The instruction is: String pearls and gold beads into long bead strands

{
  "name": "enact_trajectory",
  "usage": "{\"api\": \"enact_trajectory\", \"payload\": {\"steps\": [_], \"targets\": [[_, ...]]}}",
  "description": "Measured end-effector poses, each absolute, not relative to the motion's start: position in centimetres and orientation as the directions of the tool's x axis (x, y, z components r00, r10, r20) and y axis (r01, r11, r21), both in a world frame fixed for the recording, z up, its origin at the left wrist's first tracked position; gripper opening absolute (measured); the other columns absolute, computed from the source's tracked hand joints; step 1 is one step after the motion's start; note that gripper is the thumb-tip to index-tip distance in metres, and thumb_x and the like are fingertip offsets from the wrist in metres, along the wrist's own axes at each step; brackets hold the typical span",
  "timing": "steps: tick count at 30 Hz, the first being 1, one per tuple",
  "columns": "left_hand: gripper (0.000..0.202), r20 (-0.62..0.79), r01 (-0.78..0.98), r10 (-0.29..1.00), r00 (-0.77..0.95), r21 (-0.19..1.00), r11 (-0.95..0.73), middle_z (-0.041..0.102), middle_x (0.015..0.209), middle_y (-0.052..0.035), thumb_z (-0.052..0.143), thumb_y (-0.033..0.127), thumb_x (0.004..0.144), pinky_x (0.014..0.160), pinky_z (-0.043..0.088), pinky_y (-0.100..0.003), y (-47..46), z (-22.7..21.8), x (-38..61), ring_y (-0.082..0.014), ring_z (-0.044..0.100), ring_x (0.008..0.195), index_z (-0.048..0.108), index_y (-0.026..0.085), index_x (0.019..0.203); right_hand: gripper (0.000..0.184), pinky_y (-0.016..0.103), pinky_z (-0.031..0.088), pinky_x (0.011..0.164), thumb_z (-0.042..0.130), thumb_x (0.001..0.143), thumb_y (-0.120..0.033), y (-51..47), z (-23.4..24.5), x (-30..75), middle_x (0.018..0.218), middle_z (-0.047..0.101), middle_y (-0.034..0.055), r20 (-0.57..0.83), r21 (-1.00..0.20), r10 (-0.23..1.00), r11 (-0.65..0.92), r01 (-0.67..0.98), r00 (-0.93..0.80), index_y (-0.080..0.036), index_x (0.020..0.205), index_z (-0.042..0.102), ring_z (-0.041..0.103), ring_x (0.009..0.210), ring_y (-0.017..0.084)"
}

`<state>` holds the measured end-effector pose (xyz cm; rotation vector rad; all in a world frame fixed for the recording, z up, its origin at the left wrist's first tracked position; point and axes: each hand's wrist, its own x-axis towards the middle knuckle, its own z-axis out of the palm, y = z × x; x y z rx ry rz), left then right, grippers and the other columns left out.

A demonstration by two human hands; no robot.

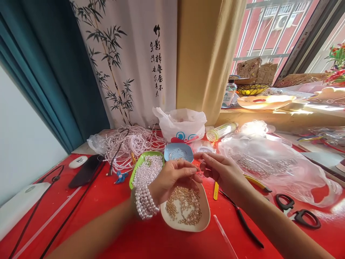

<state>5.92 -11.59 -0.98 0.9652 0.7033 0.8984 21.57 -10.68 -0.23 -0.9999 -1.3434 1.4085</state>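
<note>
My left hand (179, 176), with strings of pearly beads (145, 202) around its wrist, has its fingers pinched together above a cream dish (185, 228). Facing it, my right hand (218, 166) has thumb and index finger closed in a pinch. What either hand holds is too small to tell; a few small pink beads (201, 175) show between the hands. Gold and clear beads (185, 203) lie in the cream dish. Just behind are a green dish of white pearl beads (148, 171) and a blue dish (176, 146) with small metal-looking bits.
Bead strands (132, 144) are heaped at the back left, beside a white plastic bag (183, 124). On the right lie black-handled scissors (299, 212), pliers with a black handle (248, 226), a yellow-handled tool (257, 183) and a clear bag (269, 158). A phone (85, 171) is at left.
</note>
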Motion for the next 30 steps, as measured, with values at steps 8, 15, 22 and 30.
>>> {"api": "enact_trajectory", "payload": {"steps": [8, 15, 22, 30], "targets": [[0.018, -0.137, -0.26, 0.904, 0.404, 0.931, 0.257, 0.062, 0.072, -0.0039, 0.064, 0.024, 0.064, 0.051, 0.041, -0.021, -11.2, -1.5, 5.5, -0.0091, 0.058, 0.05, 0.056, 0.01, 0.073, 0.022, 0.023, 0.036, 0.053, 0.047, 0.077, -0.034, -11.3, -0.1, 20.7, 0.06, 0.053, -0.0001, 0.269, -0.865, 0.925, 0.354, 0.356, -0.267, -0.017, 0.067, 0.055, 0.047, 0.057, 0.009], [0.011, -0.077, -0.308, 0.954, 0.288, 0.936, 0.168, 0.053, 0.05, 0.0023, 0.062, 0.02, 0.065, 0.047, 0.041, -0.018, -10.3, -1.6, 4.7, -0.0061, 0.05, 0.044, 0.055, 0.012, 0.069, 0.028, 0.023, 0.033, 0.05, 0.036, 0.082, -0.03, -10.6, -0.6, 21.4, 0.056, 0.052, -0.0005, 0.164, -0.59, 0.893, 0.429, 0.683, -0.419, -0.018, 0.058, 0.043, 0.048, 0.051, 0.01], [0.013, -0.063, -0.385, 0.976, 0.207, 0.912, 0.14, 0.052, 0.058, 0.0028, 0.065, 0.016, 0.062, 0.042, 0.037, -0.013, -9.1, -1.4, 3.5, -0.0016, 0.047, 0.042, 0.058, 0.01, 0.072, 0.024, 0.023, 0.028, 0.05, 0.04, 0.079, -0.025, -7.7, -3.6, 23.4, 0.064, 0.061, 0.0061, -0.004, -0.16, 0.946, 0.32, 0.934, -0.324, -0.016, 0.068, 0.059, 0.054, 0.059, 0.016], [0.015, -0.101, -0.392, 0.968, 0.229, 0.901, 0.186, 0.055, 0.064, 0.0007, 0.065, 0.016, 0.064, 0.042, 0.037, -0.012, -8.6, -1.4, 2.9, -0.0016, 0.049, 0.044, 0.058, 0.01, 0.075, 0.028, 0.025, 0.033, 0.055, 0.036, 0.082, -0.026, -7.5, -4.2, 23.0, 0.077, 0.065, 0.0078, -0.044, -0.084, 0.935, 0.348, 0.934, -0.352, -0.019, 0.079, 0.063, 0.06, 0.07, 0.02]]}}
